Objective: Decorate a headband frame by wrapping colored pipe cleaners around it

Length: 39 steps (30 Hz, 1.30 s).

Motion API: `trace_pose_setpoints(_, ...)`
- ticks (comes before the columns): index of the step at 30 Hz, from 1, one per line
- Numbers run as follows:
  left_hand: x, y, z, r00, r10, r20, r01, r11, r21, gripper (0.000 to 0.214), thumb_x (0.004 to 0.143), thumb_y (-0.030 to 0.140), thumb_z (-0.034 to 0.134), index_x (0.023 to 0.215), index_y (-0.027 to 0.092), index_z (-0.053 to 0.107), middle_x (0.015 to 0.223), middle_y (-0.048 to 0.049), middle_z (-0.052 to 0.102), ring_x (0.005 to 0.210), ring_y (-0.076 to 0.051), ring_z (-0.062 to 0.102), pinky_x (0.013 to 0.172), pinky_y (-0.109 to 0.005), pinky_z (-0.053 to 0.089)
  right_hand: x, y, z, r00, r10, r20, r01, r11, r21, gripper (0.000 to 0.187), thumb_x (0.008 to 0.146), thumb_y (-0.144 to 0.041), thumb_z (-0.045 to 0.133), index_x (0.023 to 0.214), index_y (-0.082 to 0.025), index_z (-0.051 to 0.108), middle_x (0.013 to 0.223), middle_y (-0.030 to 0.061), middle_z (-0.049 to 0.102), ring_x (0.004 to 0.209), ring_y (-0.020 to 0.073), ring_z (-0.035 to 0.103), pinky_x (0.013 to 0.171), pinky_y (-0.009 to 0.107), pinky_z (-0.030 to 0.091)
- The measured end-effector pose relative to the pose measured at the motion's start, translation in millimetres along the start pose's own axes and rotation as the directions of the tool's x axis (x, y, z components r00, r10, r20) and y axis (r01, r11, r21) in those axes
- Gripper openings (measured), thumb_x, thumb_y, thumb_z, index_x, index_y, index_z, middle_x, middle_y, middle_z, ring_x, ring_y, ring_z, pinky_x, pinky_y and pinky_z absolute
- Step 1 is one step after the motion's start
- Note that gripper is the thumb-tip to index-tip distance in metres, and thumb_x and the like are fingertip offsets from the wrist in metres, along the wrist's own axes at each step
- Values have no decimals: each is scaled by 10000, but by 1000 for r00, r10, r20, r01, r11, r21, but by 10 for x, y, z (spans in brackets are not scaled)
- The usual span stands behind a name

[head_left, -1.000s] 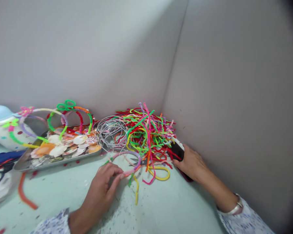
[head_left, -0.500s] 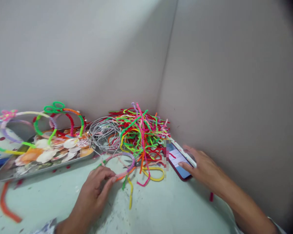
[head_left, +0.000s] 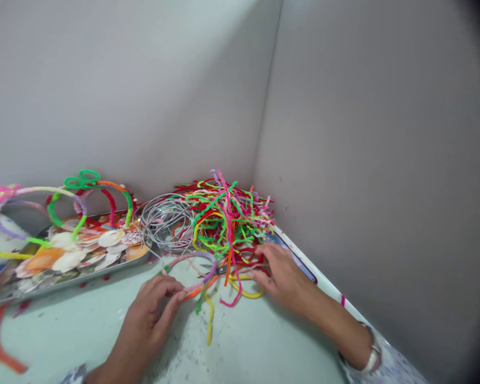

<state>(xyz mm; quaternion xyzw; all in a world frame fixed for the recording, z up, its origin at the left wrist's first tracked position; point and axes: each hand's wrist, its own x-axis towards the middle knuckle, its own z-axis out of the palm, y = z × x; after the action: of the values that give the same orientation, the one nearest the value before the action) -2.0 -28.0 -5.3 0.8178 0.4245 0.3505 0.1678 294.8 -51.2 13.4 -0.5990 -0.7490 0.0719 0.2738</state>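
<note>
The person's left hand (head_left: 154,309) has thumb and forefinger pinched together on the near side of a fuzzy pink, purple and orange ring (head_left: 213,264), near the middle of the tabletop (head_left: 272,341) and just nearer than a wire coil (head_left: 164,221). The right hand (head_left: 284,280) holds its fingers apart at the near right edge of a heap of fuzzy stems (head_left: 240,213). Crossing strands could snag on the ring and drag it askew, and a slack pinch might let its wrap loosen. The scissors (head_left: 221,270) lie close against the ring's right side, so a careless pull could catch a blade. Their handles are hard to make out among red strands and a yellow loop (head_left: 252,295); whether the right fingers touch anything cannot be told. That hand covers much of a phone (head_left: 279,241).
</note>
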Motion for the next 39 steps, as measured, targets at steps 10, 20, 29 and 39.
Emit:
trace_pose_setpoints(10, 2, -33, 11, 1000, -8, 2, 8, 1000, 5, 129, 888, 344, 539, 881, 225, 589, 877, -23, 604, 882, -198, 561, 786, -297, 443, -25, -443, 308, 981, -106, 165, 83, 987, 140, 369, 842, -386, 606, 1132, -170, 532, 1334, 154, 489, 1319, 303, 350, 1063, 493, 325)
trace_pose_setpoints(20, 6, -19, 14, 1000, -5, 1, 5, 1000, 6, 132, 889, 347, 537, 878, 227, 591, 868, -25, 606, 879, -199, 560, 780, -296, 445, -51, -402, 275, 991, -124, 41, 122, 992, 43, 343, 852, -291, 590, 1167, -164, 546, 1288, 142, 532, 1259, 284, 419, 1059, 484, 347)
trace_pose_setpoints(29, 25, 23, 1, 1000, -15, 5, 15, 1000, 11, 147, 887, 350, 532, 865, 220, 597, 869, -33, 617, 867, -203, 570, 773, -297, 457, -11, -208, 37, 991, -16, -135, 3, 996, -93, 228, 843, -258, 585, 1051, -167, 582, 1000, 111, 631, 955, 263, 568, 842, 427, 466)
trace_pose_setpoints(39, 5, 26, -7, 1000, -22, 7, 22, 1000, -5, 151, 892, 351, 527, 857, 218, 589, 865, -37, 610, 866, -200, 568, 775, -302, 457, -26, 376, -398, 932, 225, -283, -289, 934, -211, 287, 871, -313, 476, 1092, -160, 578, 1051, 139, 659, 929, 287, 615, 783, 417, 478)
